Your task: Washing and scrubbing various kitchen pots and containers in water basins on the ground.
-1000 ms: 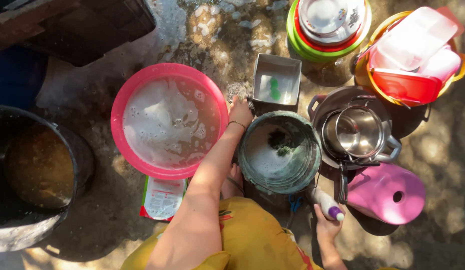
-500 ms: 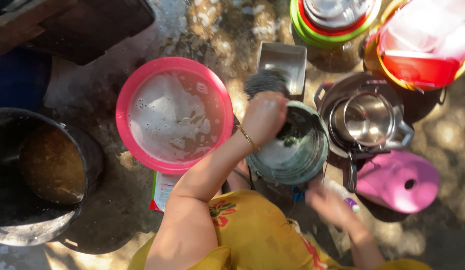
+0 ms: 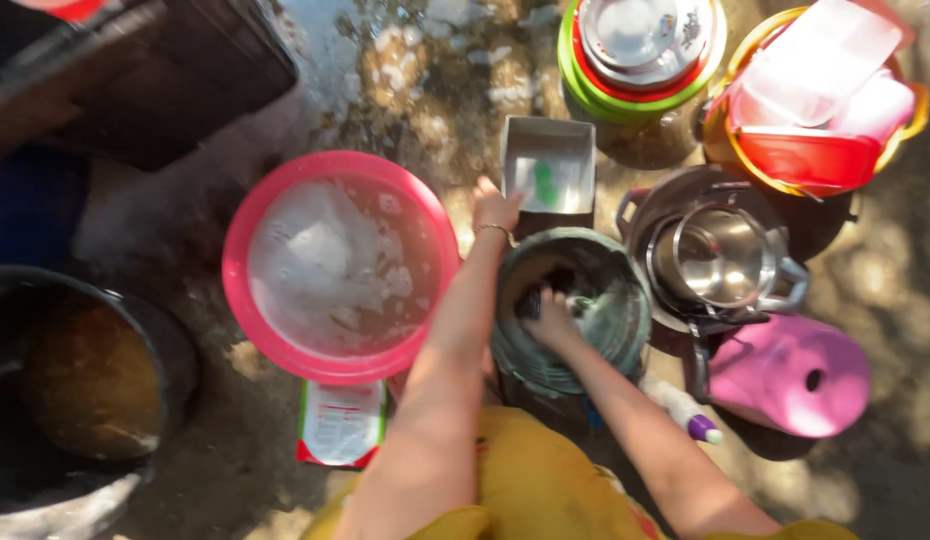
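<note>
Since a moment ago, both hands have moved. Beside the pink basin (image 3: 340, 265), the left hand (image 3: 495, 208) now grips the far rim of the green pot (image 3: 575, 310), fingers curled. The right hand (image 3: 551, 318) is now inside the pot, closed on something dark. Hold the rim tight, so scrubbing can't tip it.

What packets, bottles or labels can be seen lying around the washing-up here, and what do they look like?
Flat packet: on the ground just below the pink basin, rectangular, white face with red and green edges.
Small bottle: lying by the right forearm, below the grey-green pot, white body, purple cap.
No signs or screens.
</note>
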